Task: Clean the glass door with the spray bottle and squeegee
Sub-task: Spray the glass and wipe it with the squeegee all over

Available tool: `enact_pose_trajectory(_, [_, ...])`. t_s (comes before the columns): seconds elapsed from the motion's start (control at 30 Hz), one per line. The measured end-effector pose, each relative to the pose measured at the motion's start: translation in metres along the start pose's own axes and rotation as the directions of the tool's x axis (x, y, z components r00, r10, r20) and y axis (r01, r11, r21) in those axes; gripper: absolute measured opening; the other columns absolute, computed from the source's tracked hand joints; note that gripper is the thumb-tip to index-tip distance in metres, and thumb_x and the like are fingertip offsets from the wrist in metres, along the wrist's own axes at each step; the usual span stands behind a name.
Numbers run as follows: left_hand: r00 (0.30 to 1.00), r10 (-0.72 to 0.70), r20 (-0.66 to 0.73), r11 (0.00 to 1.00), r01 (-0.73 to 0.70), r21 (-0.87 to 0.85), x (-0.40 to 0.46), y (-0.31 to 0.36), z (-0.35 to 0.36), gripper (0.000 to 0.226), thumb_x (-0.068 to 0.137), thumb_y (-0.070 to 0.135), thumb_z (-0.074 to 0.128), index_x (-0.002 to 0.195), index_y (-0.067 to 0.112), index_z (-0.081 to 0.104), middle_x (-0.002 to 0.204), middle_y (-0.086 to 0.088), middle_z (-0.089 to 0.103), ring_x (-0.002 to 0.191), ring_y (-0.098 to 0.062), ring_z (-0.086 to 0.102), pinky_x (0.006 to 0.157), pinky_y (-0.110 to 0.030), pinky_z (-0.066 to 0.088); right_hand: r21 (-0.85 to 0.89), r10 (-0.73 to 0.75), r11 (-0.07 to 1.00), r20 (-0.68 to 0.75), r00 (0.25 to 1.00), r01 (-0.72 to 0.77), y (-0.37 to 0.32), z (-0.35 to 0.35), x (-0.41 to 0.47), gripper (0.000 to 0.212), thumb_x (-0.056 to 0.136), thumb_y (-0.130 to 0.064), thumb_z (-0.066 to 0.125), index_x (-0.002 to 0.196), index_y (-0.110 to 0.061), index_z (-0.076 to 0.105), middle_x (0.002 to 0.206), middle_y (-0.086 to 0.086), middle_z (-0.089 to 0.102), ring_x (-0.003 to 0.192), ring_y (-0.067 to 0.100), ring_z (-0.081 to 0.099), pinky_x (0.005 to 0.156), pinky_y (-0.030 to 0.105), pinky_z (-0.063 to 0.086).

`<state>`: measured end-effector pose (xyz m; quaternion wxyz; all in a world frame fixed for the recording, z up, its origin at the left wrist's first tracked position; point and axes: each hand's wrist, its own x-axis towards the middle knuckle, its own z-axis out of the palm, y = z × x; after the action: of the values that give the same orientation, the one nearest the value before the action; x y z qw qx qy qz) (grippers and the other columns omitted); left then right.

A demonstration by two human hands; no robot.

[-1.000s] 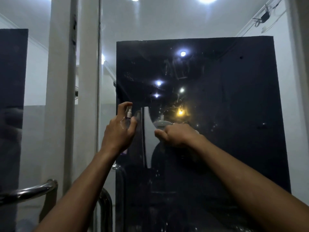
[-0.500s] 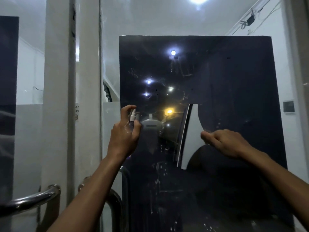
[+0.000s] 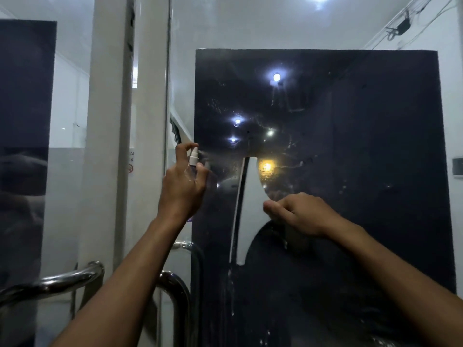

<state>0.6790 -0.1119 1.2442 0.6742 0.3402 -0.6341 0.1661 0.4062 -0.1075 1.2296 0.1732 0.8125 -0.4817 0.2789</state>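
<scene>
Head: left hand (image 3: pixel 184 190) grips spray bottle (image 3: pixel 193 159).

Glass door (image 3: pixel 325 101) with dark panel, streaked and spotted with droplets

The upright pane bears a dark rectangular panel (image 3: pixel 375 221) across most of its width, its surface flecked with spray droplets (image 3: pixel 220 106) and smears that catch reflected ceiling lights (image 3: pixel 276 77). Curved chrome pull handles (image 3: pixel 175 291) are mounted at the door's left edge, beside a pale door frame post (image 3: pixel 107 121).
</scene>
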Motion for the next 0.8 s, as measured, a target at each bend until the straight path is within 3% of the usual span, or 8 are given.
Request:
enact_pose_trajectory(0.07, [1.0, -0.021, -0.004, 1.0, 0.021, -0.01, 0.0, -0.001, -0.001, 0.032, 0.102, 0.023, 0.048, 0.133, 0.026, 0.039, 0.079, -0.002, 0.06, 0.064, -0.015, 0.058, 0.055, -0.027, 0.04, -0.002, -0.051, 0.999, 0.017, 0.999, 0.051, -0.019, 0.007, 0.015, 0.069, 0.087, -0.08, 0.014, 0.067, -0.035, 0.062, 0.064, -0.024, 0.061, 0.062, 0.0, 0.056, 0.072, 0.034, 0.047])
enact_pose_trajectory(0.2, [1.0, -0.004, 0.001, 1.0, 0.004, -0.003, -0.002, -0.002, 0.0, 0.036, 0.104, 0.022, 0.047, 0.137, 0.031, 0.035, 0.069, 0.005, 0.055, 0.057, -0.013, 0.056, 0.05, -0.025, 0.036, -0.052, -0.108, 0.993, 0.032, 0.994, 0.109, -0.047, 0.022, 0.047, 0.061, 0.096, -0.074, 0.018, 0.064, -0.036, 0.053, 0.072, -0.011, 0.059, 0.081, 0.017, 0.064, 0.08, 0.041, 0.05])
enact_pose_trajectory(0.3, [1.0, 0.003, 0.028, 1.0, -0.003, -0.003, -0.002, -0.005, -0.006, 0.038, 0.104, 0.021, 0.047, 0.139, 0.03, 0.034, 0.069, 0.001, 0.058, 0.056, -0.017, 0.059, 0.051, -0.028, 0.043, -0.112, -0.026, 0.993, 0.07, 0.997, 0.033, -0.04, 0.026, 0.061, 0.068, 0.094, -0.077, 0.015, 0.084, -0.031, 0.065, 0.092, -0.003, 0.068, 0.093, 0.023, 0.066, 0.082, 0.042, 0.048])
enact_pose_trajectory(0.4, [0.995, -0.017, 0.103, 1.0, 0.017, -0.001, 0.0, -0.011, -0.014, 0.039, 0.103, 0.021, 0.049, 0.138, 0.031, 0.035, 0.074, 0.001, 0.06, 0.056, -0.02, 0.062, 0.056, -0.046, 0.058, -0.058, 0.089, 0.995, 0.134, 0.987, -0.082, -0.01, 0.021, 0.051, 0.075, 0.09, -0.081, 0.011, 0.093, -0.03, 0.066, 0.104, -0.003, 0.07, 0.092, 0.015, 0.064, 0.091, 0.044, 0.049])
enact_pose_trajectory(0.5, [0.993, -0.022, 0.117, 1.0, 0.021, 0.012, -0.002, -0.018, -0.019, 0.039, 0.103, 0.022, 0.05, 0.137, 0.034, 0.035, 0.076, 0.004, 0.06, 0.056, -0.019, 0.062, 0.058, -0.049, 0.06, -0.075, 0.182, 0.981, 0.067, 0.981, -0.177, 0.03, 0.013, 0.028, 0.084, 0.084, -0.084, 0.003, 0.109, -0.035, 0.066, 0.115, -0.006, 0.068, 0.097, 0.014, 0.062, 0.086, 0.041, 0.046])
enact_pose_trajectory(0.63, [0.99, -0.02, 0.14, 1.0, 0.018, 0.011, -0.005, -0.025, -0.023, 0.038, 0.103, 0.025, 0.049, 0.137, 0.037, 0.033, 0.079, 0.004, 0.061, 0.057, -0.02, 0.063, 0.058, -0.049, 0.06, -0.001, 0.251, 0.968, -0.032, 0.968, -0.251, 0.06, 0.006, 0.0, 0.079, 0.083, -0.084, 0.005, 0.068, -0.029, 0.06, 0.069, -0.023, 0.05, 0.067, 0.003, 0.054, 0.08, 0.042, 0.05])
enact_pose_trajectory(0.7, [0.987, -0.028, 0.161, 1.0, 0.025, 0.017, -0.005, -0.027, -0.024, 0.038, 0.104, 0.026, 0.049, 0.137, 0.037, 0.033, 0.08, 0.004, 0.061, 0.059, -0.021, 0.064, 0.06, -0.049, 0.061, 0.044, 0.233, 0.972, -0.075, 0.97, -0.23, 0.051, 0.007, 0.001, 0.08, 0.083, -0.084, 0.008, 0.064, -0.025, 0.058, 0.067, -0.017, 0.056, 0.065, 0.007, 0.057, 0.074, 0.038, 0.05])
enact_pose_trajectory(0.8, [0.986, -0.023, 0.164, 1.0, 0.021, 0.018, -0.003, -0.026, -0.022, 0.037, 0.103, 0.026, 0.05, 0.135, 0.037, 0.034, 0.08, 0.008, 0.061, 0.057, -0.016, 0.064, 0.057, -0.042, 0.06, -0.015, 0.112, 0.993, -0.085, 0.99, -0.114, 0.014, 0.014, 0.02, 0.079, 0.085, -0.085, 0.008, 0.072, -0.029, 0.062, 0.089, -0.009, 0.071, 0.077, 0.009, 0.063, 0.073, 0.033, 0.045])
